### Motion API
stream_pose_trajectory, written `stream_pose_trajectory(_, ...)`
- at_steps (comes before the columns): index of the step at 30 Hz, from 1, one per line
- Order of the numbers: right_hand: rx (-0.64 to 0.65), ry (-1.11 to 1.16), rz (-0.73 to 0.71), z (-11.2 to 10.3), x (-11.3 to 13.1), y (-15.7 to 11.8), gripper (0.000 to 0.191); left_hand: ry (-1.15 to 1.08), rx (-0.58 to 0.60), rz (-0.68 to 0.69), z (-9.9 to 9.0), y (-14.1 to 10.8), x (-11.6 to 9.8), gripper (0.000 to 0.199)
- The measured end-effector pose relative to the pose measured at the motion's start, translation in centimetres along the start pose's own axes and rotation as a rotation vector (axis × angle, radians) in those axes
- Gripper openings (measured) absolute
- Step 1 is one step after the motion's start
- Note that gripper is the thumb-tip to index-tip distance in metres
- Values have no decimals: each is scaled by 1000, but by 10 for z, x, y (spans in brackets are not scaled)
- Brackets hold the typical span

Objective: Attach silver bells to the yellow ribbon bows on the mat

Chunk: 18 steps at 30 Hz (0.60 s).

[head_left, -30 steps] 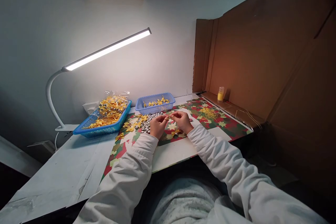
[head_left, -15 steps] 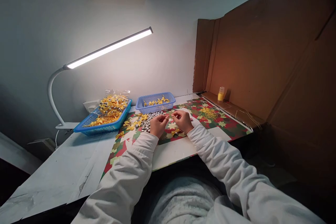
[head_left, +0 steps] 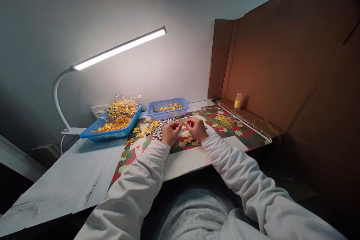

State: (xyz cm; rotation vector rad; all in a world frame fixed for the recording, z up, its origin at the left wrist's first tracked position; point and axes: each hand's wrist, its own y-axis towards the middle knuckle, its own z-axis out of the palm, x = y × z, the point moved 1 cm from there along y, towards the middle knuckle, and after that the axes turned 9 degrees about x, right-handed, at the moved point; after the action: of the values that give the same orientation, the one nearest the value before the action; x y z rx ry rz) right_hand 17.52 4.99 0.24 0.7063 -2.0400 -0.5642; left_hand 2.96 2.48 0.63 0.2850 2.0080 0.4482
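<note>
My left hand (head_left: pixel 171 134) and my right hand (head_left: pixel 197 129) face each other above the patterned sheet, fingertips almost meeting. Both are closed in a pinch. Whatever lies between the fingertips is thin and too small to name. Below my right hand, a yellow bow (head_left: pixel 189 140) lies on the sheet. A heap of shiny silver bells (head_left: pixel 158 132) spreads beside and behind my left hand, partly hidden by it. More yellow bows (head_left: pixel 140 132) lie scattered to the left of the bells. Off to the right is a tangle of yellow string (head_left: pixel 224 120).
A blue basket (head_left: pixel 105 135) heaped with yellow bows and bells stands at the left. Behind the bells sits a smaller blue-violet basket (head_left: pixel 168 114) holding bows. A desk lamp (head_left: pixel 119 48) arches over the table. At right are a small yellow bottle (head_left: pixel 237 102) and a cardboard wall (head_left: pixel 275 56).
The view has shifted slightly. Both hands keep their pinch and stay in nearly the same place over the sheet.
</note>
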Motion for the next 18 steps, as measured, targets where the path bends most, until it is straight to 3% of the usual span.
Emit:
stream_pose_trajectory(9, -4, -13, -15, 2, -3, 1, 12, 92, 21, 11, 0, 0, 2, 25)
stream_pose_trajectory(18, 79, -82, -3, 2, -3, 1, 11, 83, 57, 14, 2, 1, 5, 24)
